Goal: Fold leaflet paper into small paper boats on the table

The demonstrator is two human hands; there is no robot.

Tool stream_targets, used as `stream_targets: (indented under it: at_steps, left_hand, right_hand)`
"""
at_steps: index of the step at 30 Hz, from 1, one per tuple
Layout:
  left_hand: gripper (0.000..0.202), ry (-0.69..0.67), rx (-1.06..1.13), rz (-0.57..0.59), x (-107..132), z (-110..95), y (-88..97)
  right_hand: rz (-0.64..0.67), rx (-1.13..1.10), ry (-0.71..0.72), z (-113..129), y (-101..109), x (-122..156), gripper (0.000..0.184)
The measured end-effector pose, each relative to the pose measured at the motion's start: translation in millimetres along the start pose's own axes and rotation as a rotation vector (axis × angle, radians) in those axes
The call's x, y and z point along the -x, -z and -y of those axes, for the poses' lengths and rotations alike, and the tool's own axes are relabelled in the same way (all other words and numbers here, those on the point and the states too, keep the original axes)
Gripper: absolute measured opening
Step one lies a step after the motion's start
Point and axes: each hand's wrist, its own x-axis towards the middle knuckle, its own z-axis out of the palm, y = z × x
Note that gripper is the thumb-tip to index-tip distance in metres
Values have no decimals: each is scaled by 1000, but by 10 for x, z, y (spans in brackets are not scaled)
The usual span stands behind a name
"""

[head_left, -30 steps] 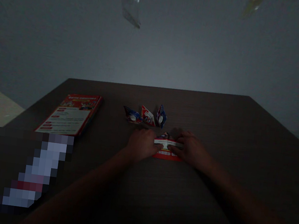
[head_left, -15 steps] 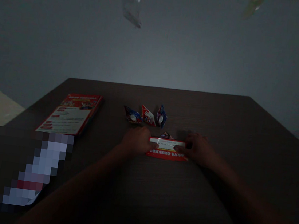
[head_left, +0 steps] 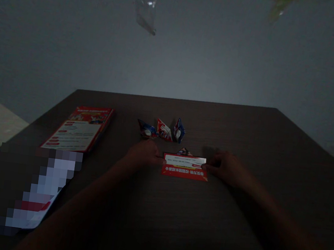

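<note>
- The left hand point(head_left: 144, 155) pinched the left end of a folded red paper point(head_left: 185, 167).
- The right hand point(head_left: 224, 167) pinched its right end.
- Three paper boats point(head_left: 161, 130) sat just beyond both hands.

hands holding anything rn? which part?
Both touch the folded red-and-white paper strip lying flat on the table: left hand at its left end, right hand at its right end. Pinching or just pressing: too dark to tell.
</note>
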Motion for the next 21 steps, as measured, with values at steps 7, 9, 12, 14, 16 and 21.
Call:
stream_targets:
  at_steps: [7, 9, 12, 14, 16, 21]
  left_hand:
    - [35, 4, 72, 6, 8, 13, 24]
    - [34, -21, 79, 6, 6, 22, 24]
    - [32, -22, 100, 3, 1, 39, 21]
    - [31, -17, 121, 0, -2, 50, 11]
    - [30, -19, 135, -7, -4, 62, -9]
    - [28, -48, 199, -56, 12, 102, -81]
  right_hand:
    - [-34, -55, 8, -55, -11, -6, 27]
    - [-36, -76, 15, -66, -9, -9, 26]
    - [-36, -94, 0, -81, -2, -11, 26]
    - [-31, -109, -2, -94, 0, -11, 25]
    - [-28, -146, 15, -111, -7, -13, 23]
    - [-45, -274, 101, -114, -53, -21, 29]
